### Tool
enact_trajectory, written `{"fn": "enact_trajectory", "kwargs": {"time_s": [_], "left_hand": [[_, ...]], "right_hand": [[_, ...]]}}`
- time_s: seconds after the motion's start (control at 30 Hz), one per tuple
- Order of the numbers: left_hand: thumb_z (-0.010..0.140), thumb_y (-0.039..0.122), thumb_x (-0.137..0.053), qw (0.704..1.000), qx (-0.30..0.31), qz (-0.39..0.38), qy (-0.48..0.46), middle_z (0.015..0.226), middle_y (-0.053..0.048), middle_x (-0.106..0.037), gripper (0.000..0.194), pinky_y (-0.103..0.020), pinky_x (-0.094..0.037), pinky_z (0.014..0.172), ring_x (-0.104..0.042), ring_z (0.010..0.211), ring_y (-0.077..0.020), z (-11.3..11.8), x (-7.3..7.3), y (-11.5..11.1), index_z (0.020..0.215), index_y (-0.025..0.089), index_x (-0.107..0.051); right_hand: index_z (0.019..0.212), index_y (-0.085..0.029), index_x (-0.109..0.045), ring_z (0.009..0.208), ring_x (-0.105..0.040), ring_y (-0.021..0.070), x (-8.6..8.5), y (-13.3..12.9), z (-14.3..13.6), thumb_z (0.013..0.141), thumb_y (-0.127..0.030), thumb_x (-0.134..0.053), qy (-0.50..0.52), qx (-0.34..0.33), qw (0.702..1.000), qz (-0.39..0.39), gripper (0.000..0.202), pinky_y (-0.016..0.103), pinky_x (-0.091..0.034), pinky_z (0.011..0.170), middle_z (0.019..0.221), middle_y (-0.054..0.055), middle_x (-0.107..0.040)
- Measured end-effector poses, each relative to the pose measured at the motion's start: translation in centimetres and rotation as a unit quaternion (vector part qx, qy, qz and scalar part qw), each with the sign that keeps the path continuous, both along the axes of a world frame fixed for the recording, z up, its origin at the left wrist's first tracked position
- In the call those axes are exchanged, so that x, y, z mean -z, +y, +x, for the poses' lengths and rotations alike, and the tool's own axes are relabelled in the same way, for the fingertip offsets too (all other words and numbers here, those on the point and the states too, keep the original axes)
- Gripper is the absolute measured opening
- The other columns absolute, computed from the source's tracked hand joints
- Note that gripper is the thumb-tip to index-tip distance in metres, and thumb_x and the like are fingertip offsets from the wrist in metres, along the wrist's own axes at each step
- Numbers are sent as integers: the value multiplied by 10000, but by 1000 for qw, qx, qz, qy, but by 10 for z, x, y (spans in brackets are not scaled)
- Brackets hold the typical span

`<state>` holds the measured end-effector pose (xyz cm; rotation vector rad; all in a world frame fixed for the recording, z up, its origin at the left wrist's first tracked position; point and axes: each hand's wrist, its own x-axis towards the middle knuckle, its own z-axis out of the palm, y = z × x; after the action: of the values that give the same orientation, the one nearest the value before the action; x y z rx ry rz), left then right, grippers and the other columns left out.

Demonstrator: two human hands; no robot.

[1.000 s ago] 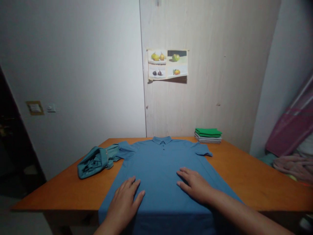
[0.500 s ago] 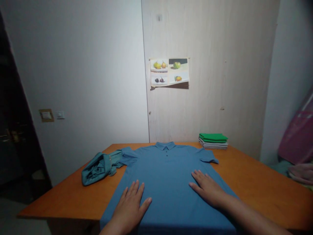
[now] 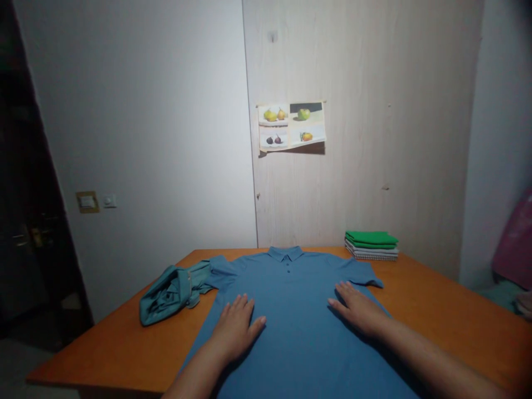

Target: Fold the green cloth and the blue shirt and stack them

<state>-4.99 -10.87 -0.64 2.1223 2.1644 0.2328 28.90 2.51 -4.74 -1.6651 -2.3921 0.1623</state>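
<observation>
A blue short-sleeved polo shirt lies spread front side up, its buttoned collar towards the wall and its lower part running out of view at the bottom. My left hand rests flat on the left half of the shirt, thumb held apart from the fingers. On the right half, my right hand lies palm down below the sleeve, also with its thumb apart. Neither hand holds anything. Beside the left sleeve is a crumpled teal garment.
The orange wooden table stands against a wall. At its back right sits a folded stack of cloths, green on top of grey and checked. A fruit picture sheet hangs on the wall. Something pink is at the far right.
Both hands have slid up the shirt, towards the collar, the left one more. The fingers of my left hand look closer together. The whole view has shifted slightly.
</observation>
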Motion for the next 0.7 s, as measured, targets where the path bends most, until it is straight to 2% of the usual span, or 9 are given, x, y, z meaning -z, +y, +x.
{"fn": "enact_trajectory", "kwargs": {"time_s": [0.17,0.27,0.7], "left_hand": [[920,732,-229,1000,-17,-12,3,1637,-120,-210,846,-554,-114,1229,-140,1526,-312,-11,19,11,1559,188,-336],[914,750,-204,1000,-27,-5,3,1643,-91,-191,846,-547,-92,1235,-115,1532,-291,-13,27,9,1566,222,-319],[924,736,-215,999,-30,-10,-2,1644,-91,-200,822,-547,-90,1236,-119,1533,-289,-9,24,6,1565,233,-323]], "right_hand": [[1518,-65,-405,1503,-232,317,24,7,3,943,-696,-292,-5,20,1000,-1,862,482,-192,1230,1595,161,-334],[1512,-85,-426,1497,-252,313,31,7,4,939,-699,-302,0,26,1000,12,850,479,-196,1232,1586,150,-357],[1503,-102,-449,1495,-260,316,38,11,11,914,-744,-301,-2,25,999,27,884,476,-202,1235,1579,138,-380]]}}
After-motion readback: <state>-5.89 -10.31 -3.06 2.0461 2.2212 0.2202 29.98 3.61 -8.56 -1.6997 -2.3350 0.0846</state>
